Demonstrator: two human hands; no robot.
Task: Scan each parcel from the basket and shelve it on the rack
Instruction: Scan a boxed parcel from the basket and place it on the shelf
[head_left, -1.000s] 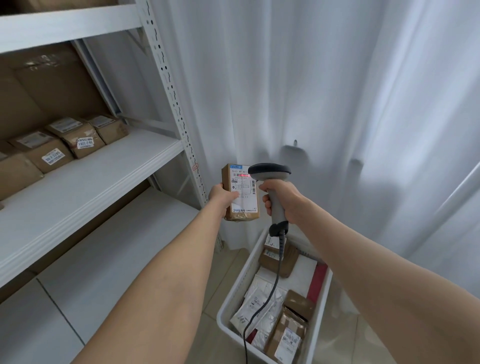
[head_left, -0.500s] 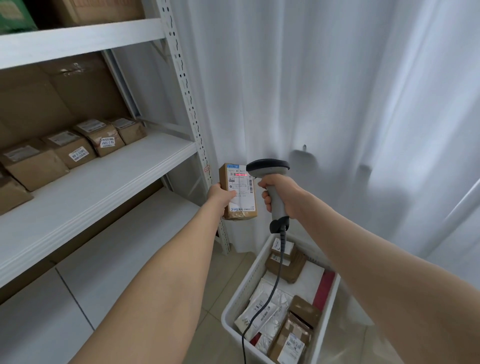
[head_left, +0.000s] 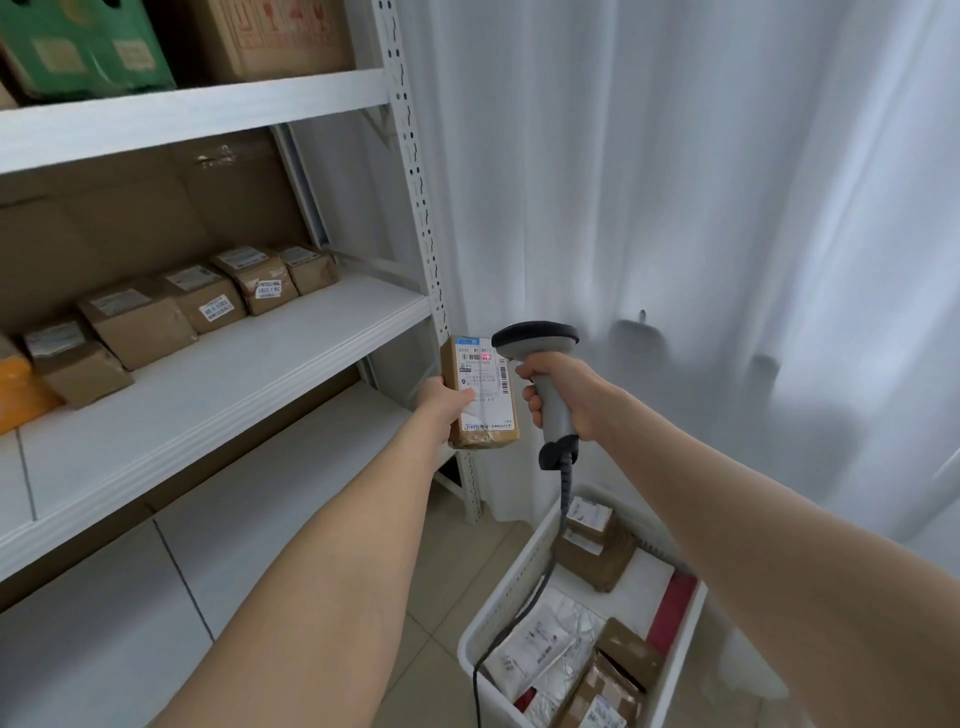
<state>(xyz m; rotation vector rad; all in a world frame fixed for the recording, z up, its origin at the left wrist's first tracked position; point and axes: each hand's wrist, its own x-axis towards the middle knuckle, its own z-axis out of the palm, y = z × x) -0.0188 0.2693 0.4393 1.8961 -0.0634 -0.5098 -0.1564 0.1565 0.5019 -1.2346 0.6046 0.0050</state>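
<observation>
My left hand (head_left: 445, 402) grips a small brown parcel (head_left: 485, 410) upright, its white label facing me, just right of the rack's front post. My right hand (head_left: 558, 387) holds a grey barcode scanner (head_left: 540, 353) by its handle, the black head right beside the parcel's top. A red dot of light shows on the label. The scanner's black cable hangs down into the white basket (head_left: 506, 597) on the floor, which holds several brown and white parcels. The white rack's middle shelf (head_left: 234, 384) carries a row of brown parcels (head_left: 208, 296) along the back.
A green box (head_left: 83, 47) and a large brown carton (head_left: 275, 36) stand on the top shelf. An orange item (head_left: 15, 389) sits at the left edge of the middle shelf. White curtains (head_left: 701, 208) hang behind the basket. A lower shelf and beige floor tiles lie below.
The view has lifted and turned left, showing more of the rack and its top shelf. The parcel and scanner stay together; the red light shows on the label again.
</observation>
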